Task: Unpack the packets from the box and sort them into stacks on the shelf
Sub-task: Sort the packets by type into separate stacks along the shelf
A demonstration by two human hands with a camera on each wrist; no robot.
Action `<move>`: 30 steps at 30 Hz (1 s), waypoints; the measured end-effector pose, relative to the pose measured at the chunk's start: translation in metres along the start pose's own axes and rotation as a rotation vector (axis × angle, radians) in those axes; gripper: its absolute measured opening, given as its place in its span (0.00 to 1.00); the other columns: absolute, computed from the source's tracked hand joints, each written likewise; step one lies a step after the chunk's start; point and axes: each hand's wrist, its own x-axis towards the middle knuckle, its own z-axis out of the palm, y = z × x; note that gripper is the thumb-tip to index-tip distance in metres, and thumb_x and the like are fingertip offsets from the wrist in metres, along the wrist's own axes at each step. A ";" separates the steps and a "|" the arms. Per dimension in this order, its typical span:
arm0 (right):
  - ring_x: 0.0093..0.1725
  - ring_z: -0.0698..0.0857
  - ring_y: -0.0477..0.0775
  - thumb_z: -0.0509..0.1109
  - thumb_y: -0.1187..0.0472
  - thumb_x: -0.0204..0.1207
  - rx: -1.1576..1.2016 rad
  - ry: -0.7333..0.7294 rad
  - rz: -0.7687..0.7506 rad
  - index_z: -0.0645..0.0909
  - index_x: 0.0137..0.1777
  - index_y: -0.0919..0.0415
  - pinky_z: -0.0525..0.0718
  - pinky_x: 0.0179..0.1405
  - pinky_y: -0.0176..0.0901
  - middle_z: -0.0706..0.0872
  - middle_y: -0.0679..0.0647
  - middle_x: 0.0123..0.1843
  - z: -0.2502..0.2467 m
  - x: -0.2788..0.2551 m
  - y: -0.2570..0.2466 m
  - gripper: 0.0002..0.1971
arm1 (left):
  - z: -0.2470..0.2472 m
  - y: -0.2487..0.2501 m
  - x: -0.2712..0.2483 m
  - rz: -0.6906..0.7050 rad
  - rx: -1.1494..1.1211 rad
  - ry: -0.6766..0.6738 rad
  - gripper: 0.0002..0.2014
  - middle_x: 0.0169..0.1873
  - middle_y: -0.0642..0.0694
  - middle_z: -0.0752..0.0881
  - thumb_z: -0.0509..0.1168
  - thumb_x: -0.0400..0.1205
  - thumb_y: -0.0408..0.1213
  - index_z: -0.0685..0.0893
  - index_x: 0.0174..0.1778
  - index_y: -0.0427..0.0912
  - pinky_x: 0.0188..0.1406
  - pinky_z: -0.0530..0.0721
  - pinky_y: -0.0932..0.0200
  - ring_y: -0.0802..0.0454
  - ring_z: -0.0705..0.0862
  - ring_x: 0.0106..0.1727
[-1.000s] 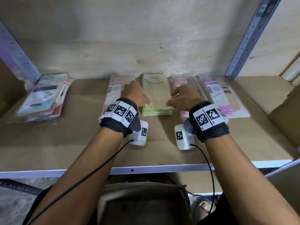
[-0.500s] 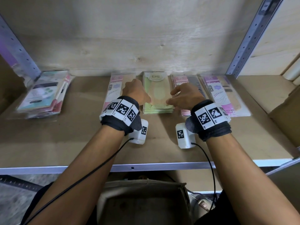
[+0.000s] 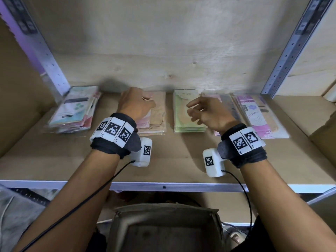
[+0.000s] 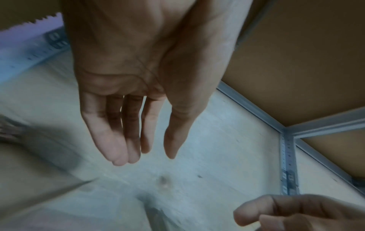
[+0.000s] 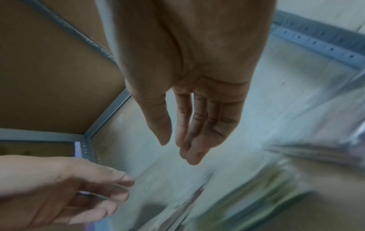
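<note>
Packets sit sorted on the shelf in a row along the back wall. Far left: white-and-green stack, a bit skewed, set apart from the rest. Then the pink-beige stack, the green stack, a dark pink stack mostly hidden behind my right wrist, and the purple-white stack at the right end. The last three lie just beside each other; a small gap separates the pink-beige from the green.

My left hand is over the pink-beige stack; I can't tell from the head view if it touches. In the left wrist view my fingers hang straight and relaxed, holding nothing. My right hand hovers over the right side of the green stack, fingers loose and released, nothing in them either.

The box is below the shelf edge, in front of me. Its inside looks dark and I can't see any packets in it, but the view is poor.

Judgement: sorting looks mostly done, five stacks formed. Left to do: maybe square up edges, straighten the far-left stack, and check the box for leftovers.
</note>
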 end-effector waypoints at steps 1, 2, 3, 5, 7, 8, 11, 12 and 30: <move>0.40 0.89 0.55 0.73 0.63 0.79 0.030 -0.023 -0.025 0.85 0.58 0.62 0.86 0.37 0.45 0.90 0.63 0.47 0.008 -0.002 -0.004 0.10 | -0.009 -0.010 0.000 -0.022 -0.023 0.031 0.10 0.55 0.47 0.91 0.75 0.76 0.40 0.92 0.52 0.45 0.59 0.85 0.54 0.44 0.87 0.57; 0.37 0.88 0.53 0.72 0.64 0.79 0.056 -0.049 -0.047 0.85 0.58 0.63 0.85 0.35 0.42 0.90 0.63 0.45 0.017 -0.003 -0.009 0.09 | -0.019 -0.019 0.000 -0.037 -0.053 0.061 0.07 0.53 0.48 0.92 0.75 0.76 0.40 0.92 0.49 0.45 0.55 0.84 0.57 0.45 0.87 0.55; 0.36 0.87 0.51 0.72 0.65 0.79 0.083 -0.077 -0.063 0.85 0.58 0.64 0.84 0.33 0.39 0.90 0.61 0.42 0.026 -0.003 -0.015 0.09 | -0.028 -0.029 0.000 -0.057 -0.072 0.088 0.05 0.50 0.48 0.91 0.75 0.76 0.40 0.91 0.46 0.46 0.50 0.82 0.62 0.47 0.87 0.53; 0.34 0.86 0.52 0.71 0.67 0.80 0.162 -0.134 -0.073 0.84 0.59 0.66 0.82 0.30 0.36 0.89 0.59 0.39 0.045 -0.003 -0.026 0.09 | -0.047 -0.049 0.000 -0.091 -0.086 0.141 0.10 0.53 0.48 0.91 0.74 0.77 0.42 0.91 0.52 0.46 0.56 0.81 0.63 0.48 0.87 0.57; 0.33 0.84 0.54 0.70 0.69 0.81 0.238 -0.203 -0.080 0.83 0.60 0.71 0.80 0.27 0.36 0.87 0.62 0.39 0.067 0.001 -0.038 0.10 | -0.066 -0.071 0.001 -0.153 -0.097 0.180 0.15 0.60 0.48 0.89 0.74 0.78 0.43 0.89 0.60 0.46 0.67 0.81 0.55 0.47 0.85 0.63; 0.32 0.84 0.55 0.69 0.70 0.81 0.243 -0.229 -0.084 0.83 0.60 0.72 0.80 0.28 0.36 0.87 0.63 0.39 0.079 0.003 -0.045 0.10 | -0.074 -0.083 0.002 -0.178 -0.097 0.193 0.16 0.61 0.48 0.89 0.73 0.78 0.43 0.89 0.62 0.46 0.68 0.80 0.54 0.47 0.85 0.63; 0.30 0.84 0.51 0.68 0.71 0.81 0.254 -0.288 -0.071 0.84 0.56 0.69 0.80 0.26 0.34 0.87 0.63 0.39 0.117 0.011 -0.063 0.07 | -0.097 -0.115 0.003 -0.234 -0.055 0.201 0.18 0.63 0.46 0.88 0.72 0.78 0.42 0.89 0.63 0.45 0.70 0.79 0.55 0.45 0.84 0.65; 0.29 0.83 0.50 0.67 0.73 0.81 0.277 -0.314 -0.056 0.83 0.56 0.70 0.79 0.25 0.33 0.86 0.63 0.38 0.130 0.014 -0.068 0.07 | -0.105 -0.123 0.004 -0.249 -0.045 0.212 0.18 0.63 0.44 0.88 0.72 0.77 0.42 0.89 0.63 0.45 0.70 0.79 0.54 0.43 0.84 0.65; 0.28 0.82 0.57 0.73 0.66 0.78 0.116 -0.315 0.125 0.72 0.42 0.61 0.87 0.33 0.51 0.81 0.60 0.35 0.286 0.060 -0.135 0.11 | -0.152 -0.192 -0.008 -0.355 0.045 -0.076 0.17 0.59 0.37 0.89 0.70 0.83 0.43 0.89 0.60 0.34 0.50 0.76 0.57 0.43 0.84 0.53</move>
